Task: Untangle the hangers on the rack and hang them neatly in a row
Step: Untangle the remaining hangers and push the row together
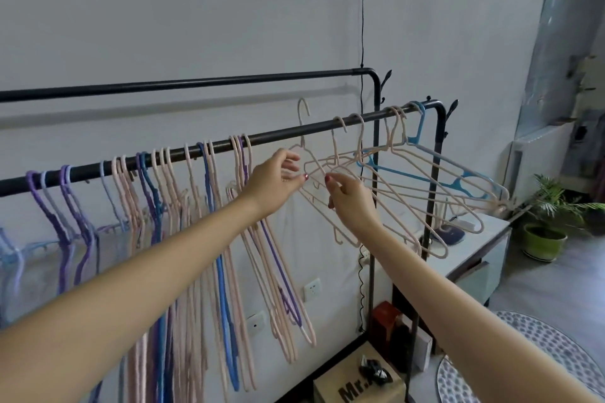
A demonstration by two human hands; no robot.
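Hands at a knot of pink hangers [376, 180], centre frame.
Left hand [273, 183] and right hand [352, 198] each pinch a wire (one hook off the rail [278, 137]).

Matt black metal rack [294, 132]

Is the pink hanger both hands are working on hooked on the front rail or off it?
Off it. The pink hanger's hook stands free above the front rail, while left hand and right hand pinch its wire.
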